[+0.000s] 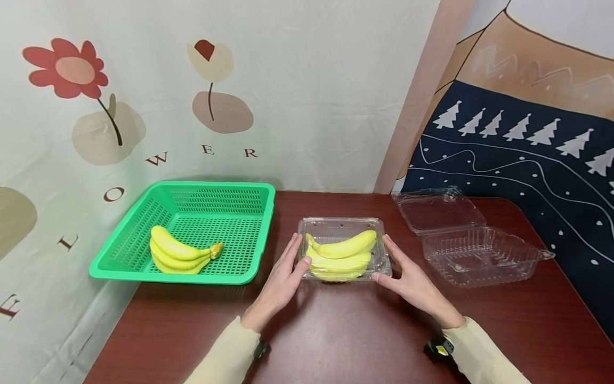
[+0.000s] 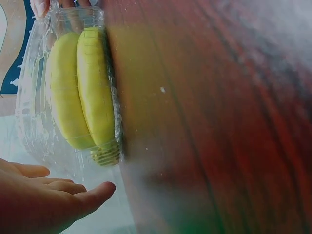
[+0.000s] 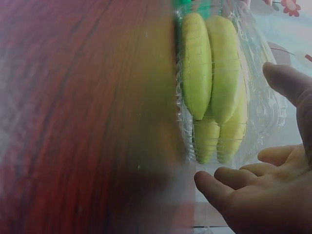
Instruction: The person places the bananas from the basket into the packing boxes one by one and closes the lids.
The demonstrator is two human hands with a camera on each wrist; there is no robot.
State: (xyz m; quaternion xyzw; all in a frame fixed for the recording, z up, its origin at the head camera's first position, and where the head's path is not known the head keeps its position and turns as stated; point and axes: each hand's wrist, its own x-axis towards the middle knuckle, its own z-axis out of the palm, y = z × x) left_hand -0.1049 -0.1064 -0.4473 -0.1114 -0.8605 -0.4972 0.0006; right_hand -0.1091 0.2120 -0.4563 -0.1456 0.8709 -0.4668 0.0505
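A clear plastic clamshell box (image 1: 344, 224) with its lid down stands on the table in the head view. Yellow bananas (image 1: 342, 264) lie inside it, also seen through the wall in both wrist views. My left hand (image 1: 283, 280) is at the box's left side, fingers fairly straight, thumb by the front corner. Opposite it, my right hand (image 1: 414, 282) flanks the right side in the same way. In the wrist views, the left hand (image 2: 53, 197) and right hand (image 3: 273, 180) have extended fingers close to the box; whether they touch it I cannot tell.
On the left is a green plastic basket (image 1: 266, 234) with a bunch of bananas (image 1: 179, 253) in it. Another clear clamshell box (image 1: 479, 256) stands at the right, its lid folded back. Printed cloth (image 1: 312, 96) hangs behind the dark red table (image 1: 336, 330).
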